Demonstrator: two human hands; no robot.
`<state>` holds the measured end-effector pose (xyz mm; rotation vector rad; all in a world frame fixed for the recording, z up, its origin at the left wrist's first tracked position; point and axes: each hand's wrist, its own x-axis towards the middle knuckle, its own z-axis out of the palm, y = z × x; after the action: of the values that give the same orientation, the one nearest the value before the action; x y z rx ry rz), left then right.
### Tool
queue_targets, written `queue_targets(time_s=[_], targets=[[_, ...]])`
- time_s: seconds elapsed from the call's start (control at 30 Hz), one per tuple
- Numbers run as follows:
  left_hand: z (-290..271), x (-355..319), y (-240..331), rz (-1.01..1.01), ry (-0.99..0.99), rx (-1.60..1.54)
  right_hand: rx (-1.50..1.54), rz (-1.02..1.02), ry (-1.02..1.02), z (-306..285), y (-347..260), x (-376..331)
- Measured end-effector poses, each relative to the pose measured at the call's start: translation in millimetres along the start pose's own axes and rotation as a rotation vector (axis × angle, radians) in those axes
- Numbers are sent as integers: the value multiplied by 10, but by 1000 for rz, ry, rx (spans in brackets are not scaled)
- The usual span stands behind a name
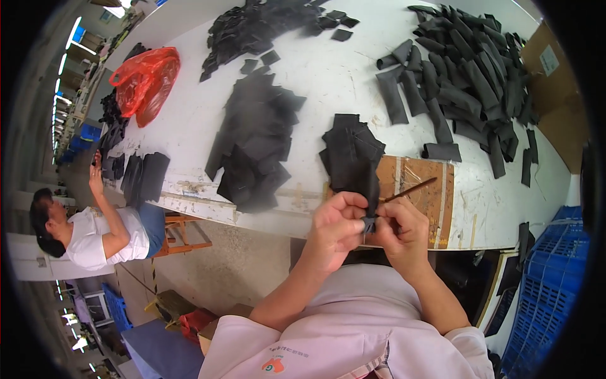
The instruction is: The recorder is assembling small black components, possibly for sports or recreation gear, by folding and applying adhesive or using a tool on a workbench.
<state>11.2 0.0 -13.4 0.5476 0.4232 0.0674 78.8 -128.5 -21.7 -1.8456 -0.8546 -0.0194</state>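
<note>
My left hand (pixel 338 230) is closed, its thumb and fingers pinching a small folded black piece of sheet material (pixel 369 211) at the table's front edge. Close beside it, my right hand (pixel 399 232) is closed too, its fingertips near the same piece. A thin brown stick (pixel 413 188) juts out from the right fingers toward the upper right. Its other end is hidden by the hand. Just beyond my hands lies a stack of flat black pieces (pixel 353 148), partly over a worn brown board (pixel 435 215).
Flat black pieces lie in a middle heap (pixel 255 136) and a far heap (pixel 246 31). Rolled black tubes (pixel 467 69) are piled at right by a cardboard box (pixel 555 82). A red plastic bag (pixel 151 85) sits far left. Blue crates (pixel 549 278) stand right; a co-worker (pixel 104 230) sits left.
</note>
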Motion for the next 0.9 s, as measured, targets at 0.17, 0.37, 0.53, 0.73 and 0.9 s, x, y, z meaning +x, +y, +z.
queue_targets(time_s=[0.17,0.37,0.53,0.73,0.9], targets=[[39,3,-105,302,136,563,1248,795,-216,-50,10,-56],[21,-29,-232,699,201,1055,1143,717,-205,-27,28,-42],[77,-132,-4,186,-165,386,1115,648,-85,-76,3,-85],[162,-251,32,-220,-585,-90,931,255,-87,-208,-284,-77],[383,-287,-52,478,-29,776,607,120,35,-258,-282,82]])
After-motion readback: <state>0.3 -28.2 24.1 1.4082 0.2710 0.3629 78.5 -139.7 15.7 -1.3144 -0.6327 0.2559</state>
